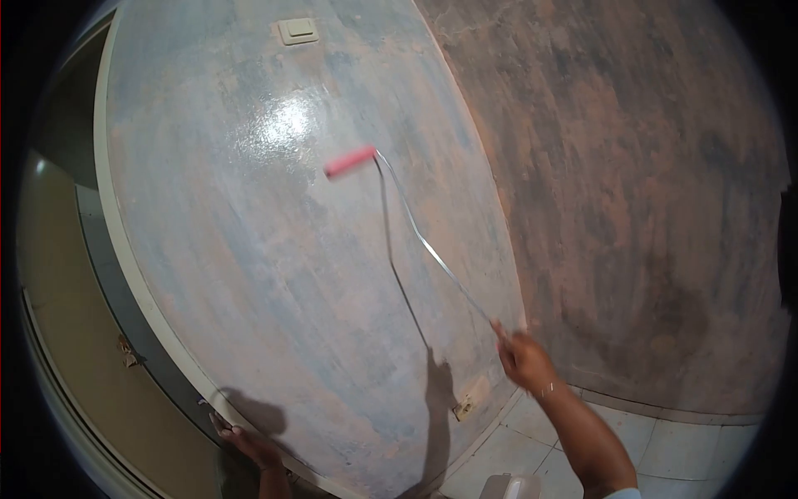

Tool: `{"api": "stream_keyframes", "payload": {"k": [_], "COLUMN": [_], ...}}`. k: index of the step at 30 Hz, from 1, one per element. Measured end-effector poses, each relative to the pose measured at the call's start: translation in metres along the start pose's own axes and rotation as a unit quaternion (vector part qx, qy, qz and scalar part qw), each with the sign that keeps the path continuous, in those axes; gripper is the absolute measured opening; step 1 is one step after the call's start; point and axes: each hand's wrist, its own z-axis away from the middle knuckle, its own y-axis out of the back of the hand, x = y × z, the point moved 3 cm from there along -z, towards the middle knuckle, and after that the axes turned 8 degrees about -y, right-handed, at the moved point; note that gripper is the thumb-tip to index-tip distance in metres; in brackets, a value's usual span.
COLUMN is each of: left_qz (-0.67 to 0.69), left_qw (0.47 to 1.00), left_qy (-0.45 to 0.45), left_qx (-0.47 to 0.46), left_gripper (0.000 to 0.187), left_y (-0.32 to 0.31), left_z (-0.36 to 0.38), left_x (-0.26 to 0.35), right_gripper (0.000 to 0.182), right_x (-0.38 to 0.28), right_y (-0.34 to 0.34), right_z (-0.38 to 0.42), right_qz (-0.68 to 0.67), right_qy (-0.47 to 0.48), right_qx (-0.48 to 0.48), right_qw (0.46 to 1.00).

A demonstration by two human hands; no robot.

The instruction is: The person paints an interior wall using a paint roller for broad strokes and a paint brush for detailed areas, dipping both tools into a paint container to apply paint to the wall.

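Grips one paint roller (430, 249) by its lower end in the closed right hand (525, 361), handle hidden. Extends up to one pink sleeve (351, 162), motion-blurred, in front of the mottled wall (274, 249); contact unclear. Holds the left hand (249, 443) at the door frame (137, 283), fingers fairly straight, grip and contents impossible to tell. Includes one switch (299, 32) above, one socket (465, 407) low down, and one container (509, 486), cut off, on floor tiles (582, 424).

Pink paint roller (351, 162), long bent metal rod, slanting up-left against patchy blue-grey wall (274, 249)
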Motion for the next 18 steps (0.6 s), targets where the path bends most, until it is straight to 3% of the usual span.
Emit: {"api": "stream_keyframes", "payload": {"k": [2,4,9,13,15,18], "left_qz": [0.018,0.037,0.019,0.051,0.105,0.071], "left_qw": [1.0,0.999,1.0,0.998,0.993,0.995], "left_qy": [0.005,0.009,0.005,0.022,0.048,0.056], "left_qx": [-0.001,-0.002,-0.009,-0.013,0.011,0.03], "left_gripper": [0.08,0.079,0.08,0.081,0.08,0.077], "left_y": [-0.004,-0.004,-0.005,-0.005,-0.007,-0.002], "left_z": [0.0,0.001,-0.001,0.0,0.001,0.002], "left_x": [0.008,0.009,0.016,0.014,0.012,-0.002], "right_gripper": [0.06,0.056,0.048,0.042,0.054,0.057], "right_x": [0.041,0.089,0.142,0.122,0.087,0.015], "right_y": [-0.029,-0.054,-0.042,-0.022,-0.006,0.019], "right_z": [0.076,0.157,0.288,0.239,0.171,0.063], "right_qz": [-0.001,0.011,0.052,0.084,0.066,0.058], "right_qy": [-0.003,-0.073,-0.114,-0.096,-0.066,0.006], "right_qx": [-0.008,-0.079,-0.117,-0.102,-0.068,0.004], "right_qw": [1.0,0.994,0.985,0.987,0.993,0.998]}}
